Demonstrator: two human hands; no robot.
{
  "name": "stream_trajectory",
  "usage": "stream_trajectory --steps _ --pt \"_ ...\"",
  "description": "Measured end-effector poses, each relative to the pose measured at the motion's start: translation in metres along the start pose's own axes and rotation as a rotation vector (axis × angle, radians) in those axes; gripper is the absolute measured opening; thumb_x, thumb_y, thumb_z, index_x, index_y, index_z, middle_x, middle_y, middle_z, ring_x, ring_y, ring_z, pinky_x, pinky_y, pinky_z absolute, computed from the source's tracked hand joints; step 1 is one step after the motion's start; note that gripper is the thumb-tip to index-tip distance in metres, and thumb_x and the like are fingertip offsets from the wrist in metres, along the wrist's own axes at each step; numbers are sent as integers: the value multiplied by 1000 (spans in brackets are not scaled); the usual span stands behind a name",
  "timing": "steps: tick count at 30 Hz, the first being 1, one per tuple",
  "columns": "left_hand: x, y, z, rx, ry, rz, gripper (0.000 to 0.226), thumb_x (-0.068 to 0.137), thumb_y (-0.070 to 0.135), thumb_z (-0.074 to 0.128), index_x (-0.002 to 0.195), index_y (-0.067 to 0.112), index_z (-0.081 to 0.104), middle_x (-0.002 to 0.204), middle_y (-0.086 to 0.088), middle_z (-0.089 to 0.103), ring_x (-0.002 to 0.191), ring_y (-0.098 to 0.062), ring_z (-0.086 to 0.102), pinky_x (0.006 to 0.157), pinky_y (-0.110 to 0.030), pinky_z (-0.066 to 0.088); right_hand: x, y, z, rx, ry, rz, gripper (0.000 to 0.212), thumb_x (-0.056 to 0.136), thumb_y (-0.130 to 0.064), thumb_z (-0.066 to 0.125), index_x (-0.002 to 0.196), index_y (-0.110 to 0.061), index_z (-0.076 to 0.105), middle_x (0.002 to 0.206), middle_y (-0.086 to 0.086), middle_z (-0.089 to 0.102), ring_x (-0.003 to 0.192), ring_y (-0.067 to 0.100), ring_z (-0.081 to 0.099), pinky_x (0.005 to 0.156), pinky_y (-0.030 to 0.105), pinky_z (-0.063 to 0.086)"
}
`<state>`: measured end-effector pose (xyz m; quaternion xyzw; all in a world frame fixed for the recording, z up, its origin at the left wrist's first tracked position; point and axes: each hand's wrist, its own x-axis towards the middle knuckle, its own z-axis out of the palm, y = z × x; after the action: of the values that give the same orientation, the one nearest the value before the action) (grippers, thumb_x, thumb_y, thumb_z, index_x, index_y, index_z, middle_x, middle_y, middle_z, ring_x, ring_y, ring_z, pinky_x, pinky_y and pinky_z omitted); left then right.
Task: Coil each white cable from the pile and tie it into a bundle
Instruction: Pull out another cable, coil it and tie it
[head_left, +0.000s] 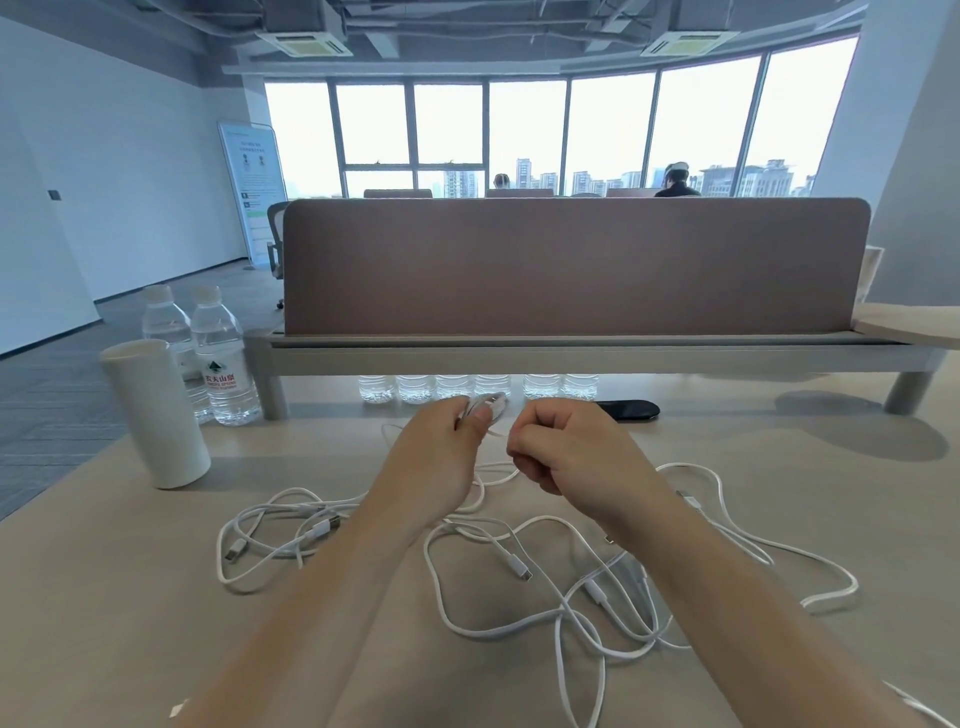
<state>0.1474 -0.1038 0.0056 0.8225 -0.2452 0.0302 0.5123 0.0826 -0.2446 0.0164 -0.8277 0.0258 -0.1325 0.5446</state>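
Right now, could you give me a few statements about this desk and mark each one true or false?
1. The left hand grips a small coil of white cable. True.
2. Every white cable is already bundled. False: loose white cables sprawl over the beige table.
3. The tall white cylindrical cup stands upright. True.
4. The clear plastic water bottles lie on their sides. False: they stand upright.
5. The right hand lies flat on the table. False: it is raised, curled fingers apparently pinching a strand from the coil.
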Motion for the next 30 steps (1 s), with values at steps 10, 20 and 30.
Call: stream_trajectory --steps 10,20,30 --pt "-2 -6 9 102 -18 61 12 104 31 49 111 28 59 72 8 57 56 4 49 55 -13 36 0 1 5 -4 -87 80 18 89 -9 56 74 -7 66 55 5 62 46 14 40 54 26 36" --pt "2 -8 2 215 135 76 33 104 31 50 76 12 47 63 5 42 54 -8 37 52 -19 32 -4 -7 -4 -33 -79 37 17 88 -6 56 75 -10 68 48 1 57 47 15 43 56 27 39" --pt "-1 -1 5 66 15 -11 13 98 30 61 96 17 58 75 -3 68 52 -8 50 51 -21 38 0 1 1 -219 -111 4 20 92 -11 54 76 -12 66 62 3 71 49 12 49 59 27 44"
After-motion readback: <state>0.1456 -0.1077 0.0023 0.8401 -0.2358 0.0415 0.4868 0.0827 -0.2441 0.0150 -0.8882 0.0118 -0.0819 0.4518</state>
